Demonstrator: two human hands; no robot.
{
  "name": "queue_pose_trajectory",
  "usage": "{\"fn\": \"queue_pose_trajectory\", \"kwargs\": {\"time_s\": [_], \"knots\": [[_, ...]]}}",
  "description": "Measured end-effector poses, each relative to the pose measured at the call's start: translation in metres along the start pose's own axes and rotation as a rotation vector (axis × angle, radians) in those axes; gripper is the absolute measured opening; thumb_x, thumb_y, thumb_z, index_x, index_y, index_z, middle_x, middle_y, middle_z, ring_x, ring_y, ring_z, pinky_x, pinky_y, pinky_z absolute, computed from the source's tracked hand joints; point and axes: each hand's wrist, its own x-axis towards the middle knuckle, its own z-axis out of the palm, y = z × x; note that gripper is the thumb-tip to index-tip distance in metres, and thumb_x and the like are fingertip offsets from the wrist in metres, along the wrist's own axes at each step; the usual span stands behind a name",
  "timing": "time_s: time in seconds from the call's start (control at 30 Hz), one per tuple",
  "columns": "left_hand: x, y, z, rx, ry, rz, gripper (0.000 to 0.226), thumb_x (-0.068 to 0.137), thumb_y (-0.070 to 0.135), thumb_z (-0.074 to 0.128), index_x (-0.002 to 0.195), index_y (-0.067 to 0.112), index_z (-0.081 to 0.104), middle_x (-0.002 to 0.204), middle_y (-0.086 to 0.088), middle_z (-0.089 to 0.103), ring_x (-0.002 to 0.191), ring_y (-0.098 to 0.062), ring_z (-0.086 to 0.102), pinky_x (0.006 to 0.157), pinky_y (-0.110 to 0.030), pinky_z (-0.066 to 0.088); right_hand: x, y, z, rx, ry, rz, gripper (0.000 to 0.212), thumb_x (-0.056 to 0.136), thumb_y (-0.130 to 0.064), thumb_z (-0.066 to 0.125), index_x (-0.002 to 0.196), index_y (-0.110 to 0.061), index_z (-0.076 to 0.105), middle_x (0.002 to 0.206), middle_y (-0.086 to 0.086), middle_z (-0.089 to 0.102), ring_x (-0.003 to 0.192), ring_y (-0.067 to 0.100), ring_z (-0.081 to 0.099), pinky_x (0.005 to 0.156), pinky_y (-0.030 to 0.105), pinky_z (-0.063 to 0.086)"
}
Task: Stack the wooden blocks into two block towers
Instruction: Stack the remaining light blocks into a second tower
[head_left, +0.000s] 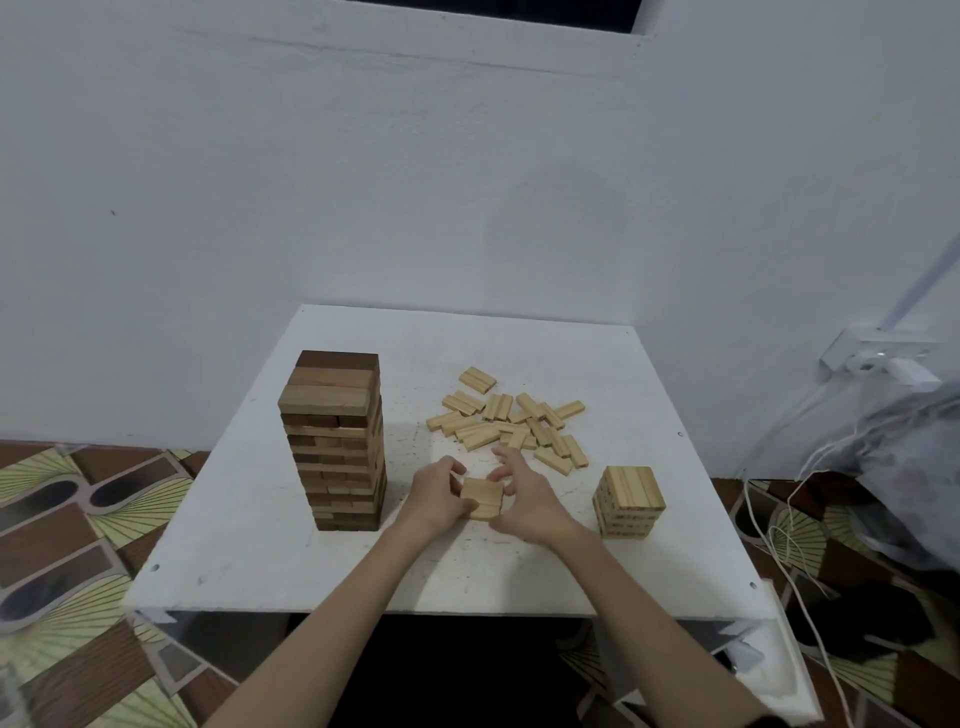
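Observation:
A tall tower of darker brown blocks (336, 441) stands on the left of the white table (249, 519). A short tower of pale blocks (628, 501) stands on the right. Several loose pale blocks (511, 423) lie scattered at the middle back. Between the towers, a small set of pale blocks (482, 498) lies side by side on the table. My left hand (434, 493) grips its left side with curled fingers. My right hand (524, 493) curls round its right side, thumb and fingers at the edges.
The table stands against a white wall. Patterned floor tiles (78, 519) show on both sides. White cables (779, 530) and a dark bundle (893, 467) lie to the right, below a wall socket (878, 358).

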Motion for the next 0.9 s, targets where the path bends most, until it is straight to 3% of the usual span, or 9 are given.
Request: {"fn": "queue_pose_trajectory", "kwargs": {"time_s": [0.13, 0.27, 0.37, 0.5, 0.6, 0.7, 0.9], "knots": [[-0.005, 0.003, 0.003, -0.005, 0.026, -0.056, 0.045, 0.079, 0.015, 0.075, 0.117, 0.007, 0.053, 0.095, -0.003, 0.055, 0.084, -0.014, 0.051, 0.068, -0.018, 0.036, 0.001, -0.006, -0.013, -0.008, -0.106, -0.018, 0.085, 0.076, 0.011, 0.065, 0.144, -0.025, 0.027, 0.119, -0.001, 0.047, 0.097, 0.01, 0.042, 0.055, 0.014, 0.045], [-0.005, 0.004, 0.002, -0.074, 0.043, -0.098, 0.044, 0.08, 0.015, 0.074, 0.117, 0.007, 0.052, 0.094, -0.004, 0.057, 0.083, -0.014, 0.053, 0.057, -0.014, 0.037, -0.001, -0.004, -0.015, 0.008, -0.102, -0.01, 0.091, 0.073, 0.006, 0.073, 0.145, -0.027, 0.028, 0.119, -0.003, 0.045, 0.101, 0.012, 0.042, 0.057, 0.014, 0.044], [-0.004, 0.003, -0.003, -0.112, 0.068, -0.145, 0.04, 0.083, 0.018, 0.072, 0.116, 0.006, 0.054, 0.1, -0.007, 0.061, 0.087, -0.015, 0.053, 0.07, -0.02, 0.042, -0.005, 0.0, -0.015, 0.067, -0.049, 0.025, 0.092, 0.07, -0.001, 0.079, 0.143, -0.029, 0.031, 0.117, -0.002, 0.043, 0.099, 0.013, 0.044, 0.06, 0.014, 0.042], [-0.006, 0.003, -0.009, -0.132, 0.024, -0.181, 0.047, 0.075, 0.02, 0.079, 0.113, 0.009, 0.054, 0.096, -0.004, 0.06, 0.084, -0.014, 0.054, 0.061, -0.018, 0.041, -0.008, 0.007, -0.012, 0.238, 0.096, 0.126, 0.074, 0.069, -0.01, 0.082, 0.131, -0.026, 0.046, 0.109, -0.004, 0.051, 0.088, 0.011, 0.055, 0.067, 0.026, 0.053], [-0.009, 0.006, -0.01, -0.122, -0.037, -0.194, 0.059, 0.063, 0.015, 0.087, 0.111, 0.012, 0.054, 0.094, -0.002, 0.061, 0.084, -0.013, 0.056, 0.064, -0.019, 0.045, -0.008, 0.012, -0.006, 0.306, 0.2, 0.192, 0.061, 0.071, -0.002, 0.078, 0.123, -0.021, 0.052, 0.102, -0.002, 0.057, 0.083, 0.013, 0.062, 0.079, 0.037, 0.057], [-0.011, 0.008, -0.009, -0.107, -0.04, -0.196, 0.061, 0.06, 0.006, 0.087, 0.111, 0.011, 0.054, 0.09, -0.001, 0.061, 0.083, -0.014, 0.058, 0.072, -0.023, 0.048, -0.008, 0.013, 0.0, 0.332, 0.242, 0.21, 0.055, 0.072, 0.003, 0.072, 0.118, -0.021, 0.054, 0.094, -0.004, 0.06, 0.08, 0.014, 0.063, 0.079, 0.038, 0.057], [-0.012, 0.011, -0.007, -0.117, 0.005, -0.192, 0.057, 0.064, 0.002, 0.083, 0.113, 0.009, 0.054, 0.09, -0.002, 0.062, 0.083, -0.013, 0.057, 0.069, -0.019, 0.045, -0.005, 0.014, 0.005, 0.346, 0.314, 0.203, 0.045, 0.073, 0.004, 0.071, 0.108, -0.021, 0.058, 0.086, -0.004, 0.063, 0.081, 0.016, 0.065, 0.076, 0.038, 0.058]]}}
